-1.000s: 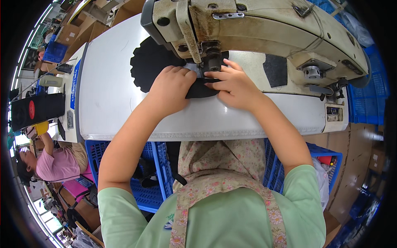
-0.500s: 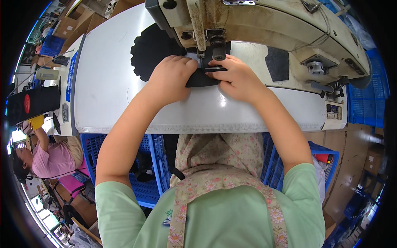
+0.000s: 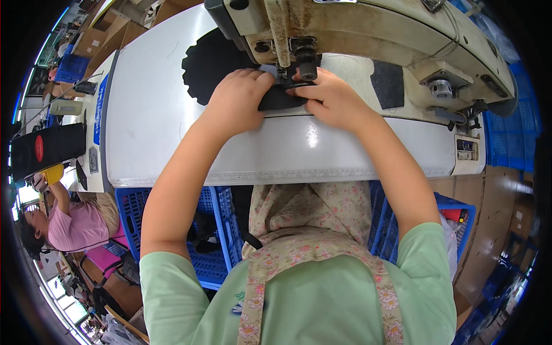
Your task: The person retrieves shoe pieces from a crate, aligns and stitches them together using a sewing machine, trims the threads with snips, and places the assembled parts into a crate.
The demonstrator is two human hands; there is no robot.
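A black fabric piece [image 3: 280, 100] lies under the needle area of a worn cream sewing machine [image 3: 368, 43], its near edge toward me. My left hand [image 3: 240, 99] is closed on its left side, with fingers curled near the presser foot [image 3: 282, 73]. At the right end my right hand [image 3: 334, 99] pinches the folded edge between thumb and fingers, some fingertips hidden behind the machine head. Beyond my left hand a larger black piece with a notched, scalloped rim [image 3: 210, 64] spreads flat on the white table [image 3: 155, 126]. How the two black pieces join is hidden.
A small black cut piece [image 3: 387, 85] lies on the machine bed at right. Blue plastic crates [image 3: 221, 230] stand below the table's front edge, with another blue crate [image 3: 512, 129] at far right. To the left, a person in pink [image 3: 80, 224] works at another machine.
Both hands have shifted slightly away from me, carrying the black fabric toward the machine head. Less of the fabric shows on my side.
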